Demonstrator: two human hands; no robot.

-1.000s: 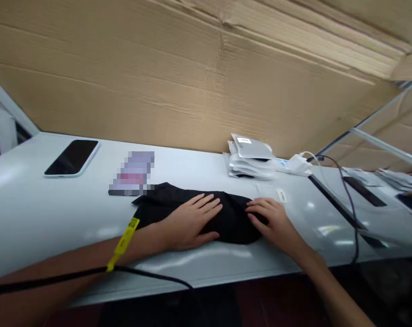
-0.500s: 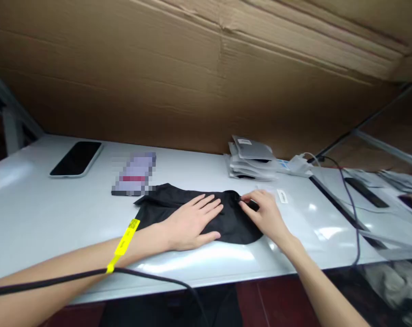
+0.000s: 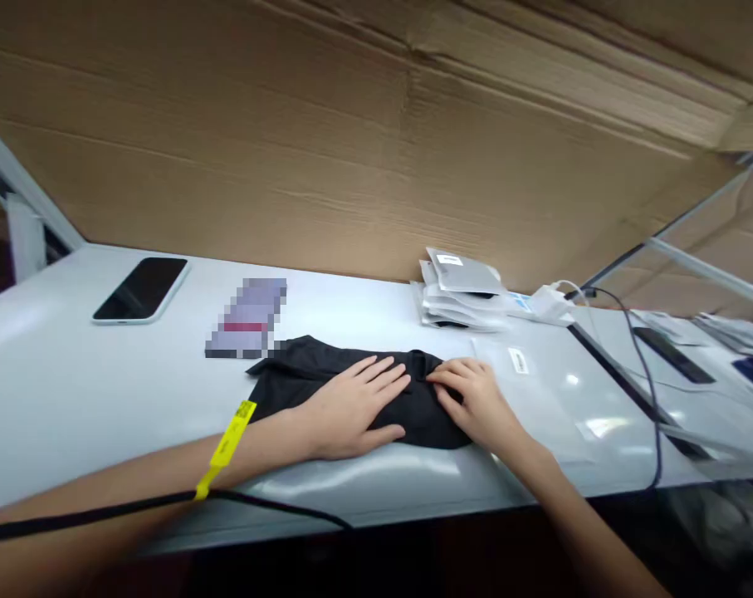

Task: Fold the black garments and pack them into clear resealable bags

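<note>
1. Currently, in the head view, I see my left hand (image 3: pixel 351 404) lying palm down on the black garment (image 3: pixel 301 378), fingers (image 3: pixel 385 378) spread and straight, gripping nothing.
2. My right hand (image 3: pixel 476 399) rests on the right end of the same garment. Its fingers are curled and bunched at a fold near the cloth's upper edge; I cannot tell whether they pinch the fabric or only press on it.
3. Garment position: flat on the white worktop (image 3: pixel 70 399), near its front edge, roughly centred in the view, partly folded.
4. A yellow tag (image 3: pixel 227 444) circles my left wrist, and a black cable (image 3: pixel 276 507) runs from it along the front edge.
5. Just right of the garment lies a clear plastic bag (image 3: pixel 538 390) with a small white label, touching my right hand's side.
6. Behind it sits a stack of packed bags (image 3: pixel 460 291).
7. A phone (image 3: pixel 140 287) lies face up at the far left, well apart from the garment.
8. A cardboard wall (image 3: pixel 351 149) stands behind the worktop.
</note>
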